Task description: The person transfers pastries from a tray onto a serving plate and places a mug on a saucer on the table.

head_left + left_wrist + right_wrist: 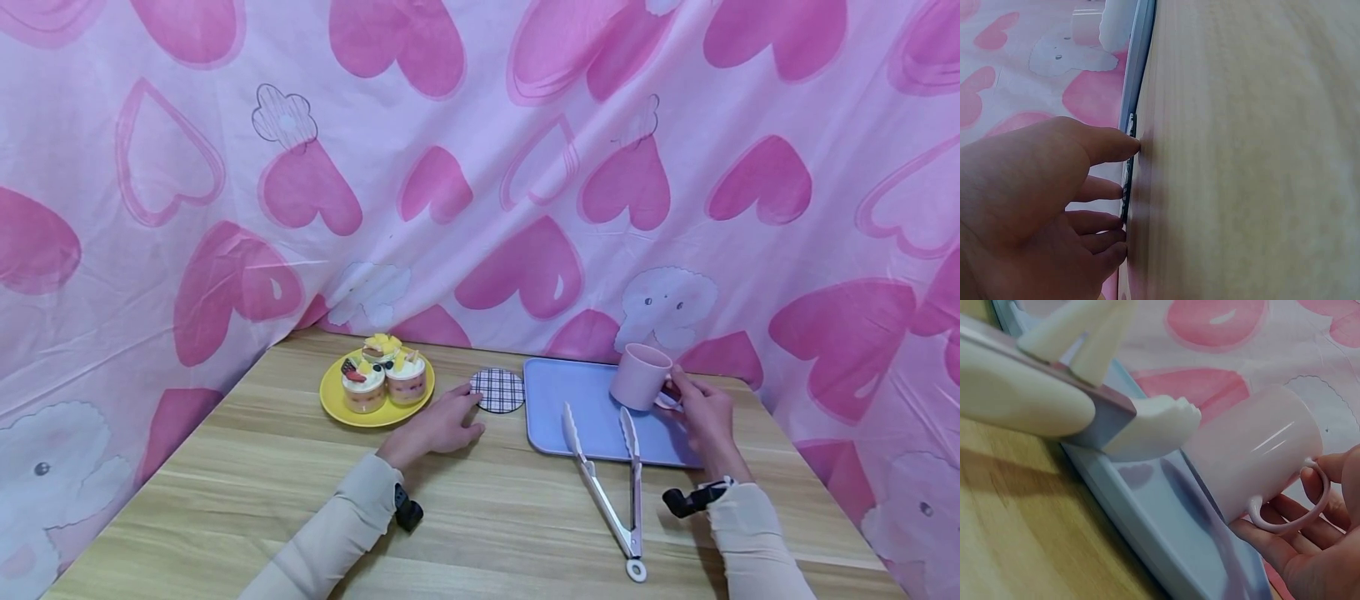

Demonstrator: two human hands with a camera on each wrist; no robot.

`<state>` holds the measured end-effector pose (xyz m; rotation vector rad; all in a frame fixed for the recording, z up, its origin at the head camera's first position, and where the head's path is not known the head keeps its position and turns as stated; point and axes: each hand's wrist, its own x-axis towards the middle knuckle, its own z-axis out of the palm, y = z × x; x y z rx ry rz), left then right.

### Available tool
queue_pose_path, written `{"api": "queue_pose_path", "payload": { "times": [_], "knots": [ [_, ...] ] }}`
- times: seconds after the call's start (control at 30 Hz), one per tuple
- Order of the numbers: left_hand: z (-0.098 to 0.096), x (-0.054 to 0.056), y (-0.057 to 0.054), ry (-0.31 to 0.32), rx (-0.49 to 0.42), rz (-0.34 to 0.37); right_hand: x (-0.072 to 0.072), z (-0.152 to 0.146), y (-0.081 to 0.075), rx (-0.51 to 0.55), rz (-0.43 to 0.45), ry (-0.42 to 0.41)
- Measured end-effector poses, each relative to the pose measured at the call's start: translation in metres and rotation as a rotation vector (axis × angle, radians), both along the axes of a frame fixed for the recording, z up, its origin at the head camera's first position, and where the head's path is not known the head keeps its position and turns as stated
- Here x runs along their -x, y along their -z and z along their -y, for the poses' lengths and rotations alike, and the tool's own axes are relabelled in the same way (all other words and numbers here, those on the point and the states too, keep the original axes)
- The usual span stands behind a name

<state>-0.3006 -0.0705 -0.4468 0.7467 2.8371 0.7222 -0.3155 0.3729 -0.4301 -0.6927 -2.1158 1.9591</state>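
Note:
On the right, my right hand [703,408] holds a pink mug [640,377] by its handle, fingers behind and through the loop in the right wrist view. The mug is over the blue tray [558,383]; whether its base touches the tray I cannot tell. A round plaid coaster [497,390] lies on the table just left of the tray. At its left edge rests my left hand [442,423], palm down, fingers loosely bent. In the left wrist view the fingertips [1113,187] reach the coaster's thin edge, and the thumb tip is by the wood.
Tongs [630,508] with pale tips lie spread across the tray's front edge, handle end toward me. A yellow plate [333,400] with several dessert cups [365,392] stands at left. A heart-patterned cloth [480,167] hangs behind the wooden table [480,517].

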Motion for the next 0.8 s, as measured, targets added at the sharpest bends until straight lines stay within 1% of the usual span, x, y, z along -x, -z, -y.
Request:
{"api": "queue_pose_path", "payload": {
  "times": [0.23,0.47,0.57,0.8],
  "knots": [
    [0.001,0.0,0.0,0.001,-0.006,0.005,-0.002,0.007,-0.002,0.002,-0.041,0.005],
    [0.001,-0.001,0.001,-0.006,0.003,0.014,-0.002,0.009,-0.003,-0.004,-0.026,0.004],
    [0.001,0.0,0.001,-0.01,0.006,0.018,-0.002,0.012,-0.007,-0.007,-0.024,-0.011],
    [0.001,-0.001,0.001,0.0,0.0,0.006,-0.004,0.025,-0.02,-0.013,-0.05,-0.055]
  ]
}}
